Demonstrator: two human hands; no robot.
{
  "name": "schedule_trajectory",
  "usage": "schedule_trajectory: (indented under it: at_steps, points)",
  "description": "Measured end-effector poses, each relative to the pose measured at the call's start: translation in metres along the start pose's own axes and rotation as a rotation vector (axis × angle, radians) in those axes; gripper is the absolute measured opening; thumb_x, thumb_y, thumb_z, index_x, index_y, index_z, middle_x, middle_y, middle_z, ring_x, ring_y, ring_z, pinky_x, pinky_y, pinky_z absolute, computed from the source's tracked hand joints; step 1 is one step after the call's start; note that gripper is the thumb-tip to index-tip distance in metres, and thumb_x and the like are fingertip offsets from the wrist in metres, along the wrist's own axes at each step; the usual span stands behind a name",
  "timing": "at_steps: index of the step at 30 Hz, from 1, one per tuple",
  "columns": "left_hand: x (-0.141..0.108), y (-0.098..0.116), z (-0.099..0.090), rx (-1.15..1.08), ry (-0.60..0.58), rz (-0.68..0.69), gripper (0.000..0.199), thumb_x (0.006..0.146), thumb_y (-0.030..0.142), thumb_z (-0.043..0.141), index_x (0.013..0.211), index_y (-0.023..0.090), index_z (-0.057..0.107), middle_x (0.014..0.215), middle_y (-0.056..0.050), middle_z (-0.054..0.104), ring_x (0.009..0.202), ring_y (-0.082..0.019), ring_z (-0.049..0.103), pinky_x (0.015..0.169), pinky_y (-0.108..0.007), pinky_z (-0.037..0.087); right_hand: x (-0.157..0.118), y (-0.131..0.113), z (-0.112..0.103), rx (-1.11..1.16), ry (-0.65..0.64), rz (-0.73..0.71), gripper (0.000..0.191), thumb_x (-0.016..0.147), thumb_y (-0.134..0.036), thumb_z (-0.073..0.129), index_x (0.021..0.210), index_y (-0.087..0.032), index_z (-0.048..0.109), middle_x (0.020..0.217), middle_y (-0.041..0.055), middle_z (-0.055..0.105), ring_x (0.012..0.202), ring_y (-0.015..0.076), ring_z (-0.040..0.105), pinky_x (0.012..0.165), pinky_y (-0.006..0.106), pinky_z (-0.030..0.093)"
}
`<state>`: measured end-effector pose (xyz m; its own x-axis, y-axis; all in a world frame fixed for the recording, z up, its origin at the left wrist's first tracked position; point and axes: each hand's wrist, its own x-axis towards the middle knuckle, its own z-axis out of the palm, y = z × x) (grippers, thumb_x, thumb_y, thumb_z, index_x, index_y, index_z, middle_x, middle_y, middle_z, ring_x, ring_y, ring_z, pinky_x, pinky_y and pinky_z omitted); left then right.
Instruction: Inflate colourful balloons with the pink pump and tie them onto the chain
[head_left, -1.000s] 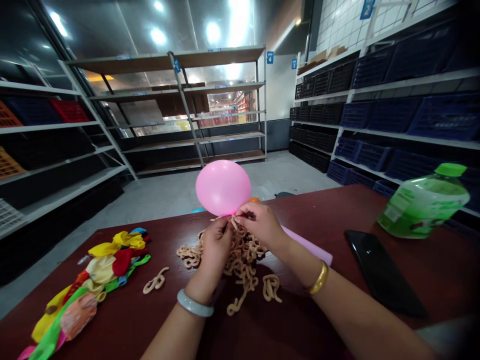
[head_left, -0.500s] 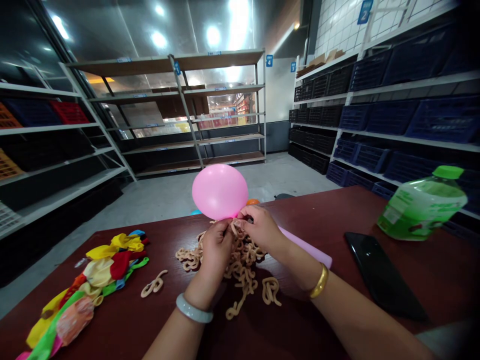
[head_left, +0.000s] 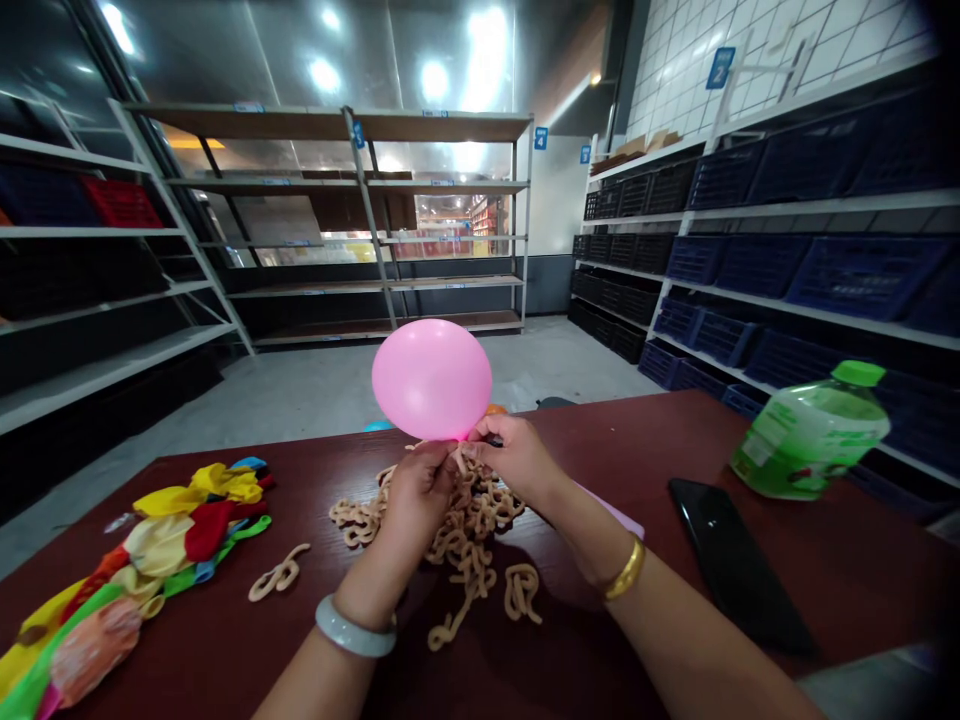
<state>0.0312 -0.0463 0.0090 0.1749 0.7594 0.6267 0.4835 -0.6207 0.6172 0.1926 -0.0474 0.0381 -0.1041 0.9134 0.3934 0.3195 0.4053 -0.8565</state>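
Note:
An inflated pink balloon [head_left: 432, 378] stands above the far table edge, its neck pointing down to my fingers. My left hand [head_left: 421, 492] is closed in a pinch just under the balloon, beside the neck. My right hand [head_left: 511, 455] pinches the neck from the other side, thumb and forefinger together. A short tan strip, like those on the table, shows between the fingertips; which hand grips it is hard to make out. Below my hands lies a heap of tan curly rubber-like loops [head_left: 463, 545]. One loose loop [head_left: 279, 573] lies left, another [head_left: 522, 592] right.
Uninflated coloured balloons [head_left: 161, 540] are piled on the left of the dark red table [head_left: 600, 440]. A pale purple tube [head_left: 619, 515] lies behind my right forearm. To the right are a black phone [head_left: 739, 560] and a green-capped bottle [head_left: 814, 435]. Shelves with crates [head_left: 750, 265] surround the room.
The view has shifted slightly, so the table items appear further left. My hands keep their pinch at the balloon's neck, with little other change.

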Motion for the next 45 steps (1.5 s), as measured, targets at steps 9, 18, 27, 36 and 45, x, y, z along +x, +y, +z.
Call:
schedule_trajectory:
  at_steps: [9, 18, 27, 36, 45]
  points:
    - [-0.004, 0.010, 0.010, -0.305, 0.070, -0.284, 0.028, 0.087, 0.035, 0.053, 0.093, 0.016, 0.072, 0.058, -0.001, 0.062, 0.064, -0.017, 0.060, 0.062, -0.026, 0.048, -0.015, -0.003, 0.009, -0.419, 0.191, -0.374, 0.009, 0.088, -0.022, 0.059, 0.079, -0.020, 0.057, 0.085, 0.0049, 0.063, 0.083, 0.0197, 0.055, 0.077, 0.031, 0.042]
    - [-0.005, 0.006, 0.013, -0.398, 0.090, -0.341, 0.032, 0.086, 0.041, 0.054, 0.096, 0.016, 0.072, 0.062, -0.002, 0.065, 0.063, -0.017, 0.060, 0.062, -0.027, 0.049, -0.008, 0.008, 0.021, -0.020, 0.200, -0.124, 0.011, 0.088, -0.025, 0.054, 0.079, -0.020, 0.060, 0.076, 0.0013, 0.064, 0.075, 0.0164, 0.059, 0.067, 0.026, 0.044]
    - [-0.006, 0.004, 0.012, -0.260, 0.092, -0.276, 0.029, 0.086, 0.038, 0.056, 0.096, 0.016, 0.073, 0.088, -0.007, 0.074, 0.084, -0.022, 0.066, 0.078, -0.031, 0.051, -0.006, 0.006, 0.013, -0.025, 0.180, -0.097, 0.013, 0.080, -0.029, 0.066, 0.079, -0.017, 0.070, 0.077, 0.0040, 0.069, 0.073, 0.0168, 0.061, 0.070, 0.028, 0.046]
    - [-0.006, 0.004, 0.017, -0.396, 0.096, -0.343, 0.031, 0.086, 0.039, 0.056, 0.097, 0.015, 0.072, 0.067, -0.002, 0.067, 0.072, -0.018, 0.064, 0.065, -0.026, 0.050, -0.008, 0.000, 0.022, 0.839, 0.116, 0.295, 0.029, 0.067, -0.040, 0.076, 0.076, -0.018, 0.062, 0.070, 0.0005, 0.061, 0.059, 0.0115, 0.054, 0.055, 0.025, 0.044]
    - [-0.006, -0.001, 0.017, -0.403, 0.085, -0.347, 0.033, 0.086, 0.040, 0.057, 0.100, 0.015, 0.072, 0.081, -0.006, 0.072, 0.079, -0.019, 0.064, 0.072, -0.028, 0.050, -0.006, 0.003, 0.022, 0.560, 0.082, 0.307, 0.034, 0.070, -0.048, 0.071, 0.082, -0.017, 0.063, 0.070, -0.0001, 0.060, 0.056, 0.0106, 0.049, 0.046, 0.022, 0.034]
